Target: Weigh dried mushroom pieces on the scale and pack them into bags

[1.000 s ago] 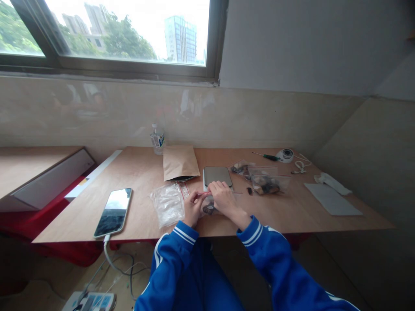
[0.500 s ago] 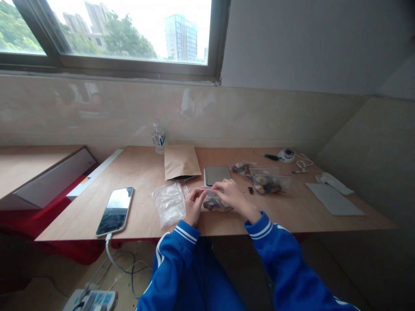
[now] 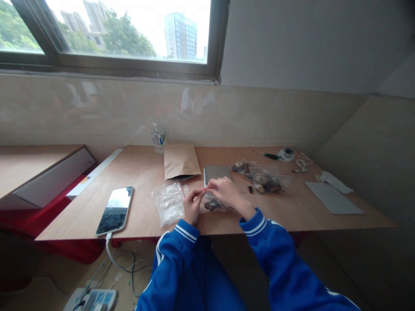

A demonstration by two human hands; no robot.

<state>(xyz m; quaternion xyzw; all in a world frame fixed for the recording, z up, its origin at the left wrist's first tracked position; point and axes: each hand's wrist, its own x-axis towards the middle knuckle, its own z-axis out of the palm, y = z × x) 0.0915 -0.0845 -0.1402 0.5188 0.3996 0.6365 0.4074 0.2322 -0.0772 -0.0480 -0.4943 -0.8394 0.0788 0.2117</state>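
My right hand [image 3: 227,193] has slid back left along the red zip strip since half a second ago; it now pinches the top edge of the small clear bag [image 3: 214,203], close to my left hand [image 3: 193,204]. A second ago it sat about where it is now, so this reads as a pass out along the seal and back. Left grip stays narrow, fingers nipped on the bag's left end of the strip. Bag lies on the counter [image 3: 136,172] right under both grips, dark bits showing inside it. I judge the seal is being pressed along its length; cannot tell if it is fully closed. Just left of my left grip: crumpled clear plastic [image 3: 167,203]. Beyond my right grip: grey scale [image 3: 218,173]. Further right: filled bags [image 3: 266,182]. Phone [image 3: 114,211] well left.
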